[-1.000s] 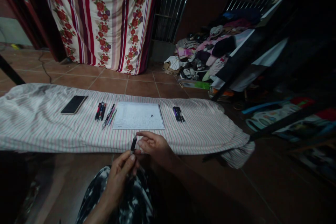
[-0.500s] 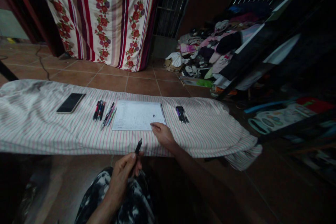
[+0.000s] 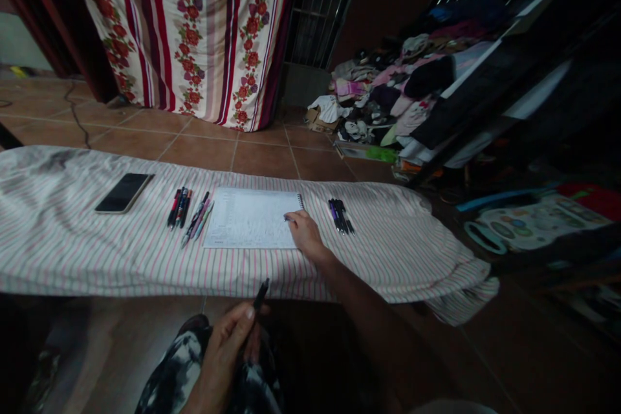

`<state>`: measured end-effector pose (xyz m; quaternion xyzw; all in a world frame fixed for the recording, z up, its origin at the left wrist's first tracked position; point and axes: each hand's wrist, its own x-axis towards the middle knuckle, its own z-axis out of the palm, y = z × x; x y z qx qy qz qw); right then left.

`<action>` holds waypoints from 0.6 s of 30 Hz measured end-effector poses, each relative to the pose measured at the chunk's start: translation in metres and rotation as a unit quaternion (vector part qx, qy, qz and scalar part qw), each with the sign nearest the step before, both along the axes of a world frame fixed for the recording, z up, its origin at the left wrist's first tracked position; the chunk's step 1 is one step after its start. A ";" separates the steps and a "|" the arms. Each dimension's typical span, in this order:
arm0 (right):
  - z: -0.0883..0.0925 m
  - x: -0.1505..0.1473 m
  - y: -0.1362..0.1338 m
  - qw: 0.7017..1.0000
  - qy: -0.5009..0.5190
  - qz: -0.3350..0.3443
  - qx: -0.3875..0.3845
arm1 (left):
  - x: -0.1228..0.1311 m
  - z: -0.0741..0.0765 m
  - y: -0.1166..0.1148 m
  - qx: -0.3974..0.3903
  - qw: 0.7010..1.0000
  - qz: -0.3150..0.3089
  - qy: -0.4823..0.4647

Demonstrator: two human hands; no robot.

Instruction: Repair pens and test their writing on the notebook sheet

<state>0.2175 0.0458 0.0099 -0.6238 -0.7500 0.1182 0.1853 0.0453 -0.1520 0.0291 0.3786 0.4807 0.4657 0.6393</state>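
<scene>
One view, head camera: two bare hands at a cloth-covered worktop (image 3: 145,265), which spans the frame from the left edge to right of centre.
Left hand (image 3: 228,336): lower centre of the frame, in front of the worktop's near edge; thumb and fingers pinch a black pen (image 3: 261,294), which slants up and to the right.
Right hand (image 3: 305,233): centre of the frame, over the right part of the notebook (image 3: 247,217); its fingers are drawn together at a small dark piece (image 3: 287,217). Whether they grip it or only touch it cannot be told.
Notebook: centre of the frame, flat, spiral binding along its right side.
Sorted pens: two groups left of the notebook, one with red and dark barrels (image 3: 179,208), one with paler barrels (image 3: 198,220); a third, dark group (image 3: 341,217) right of it.
Phone (image 3: 125,193): left of the frame, lying flat, screen dark.
Step in hand, as judged: taking hold of the small piece while the pen is held ready in the other hand.
Next move, as judged: calls for a fine fingertip pinch on the piece, with the pen kept steady.
</scene>
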 end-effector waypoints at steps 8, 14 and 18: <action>-0.002 -0.004 0.012 0.998 -0.062 0.022 -0.006 | 0.000 -0.010 -0.002 -0.009 1.000 -0.007 -0.016; -0.002 -0.004 0.018 0.997 -0.062 0.042 -0.012 | -0.002 -0.016 -0.003 -0.026 0.999 -0.018 -0.013; -0.001 -0.005 0.017 0.999 -0.026 0.042 -0.014 | -0.002 -0.015 -0.004 -0.026 1.000 -0.006 -0.007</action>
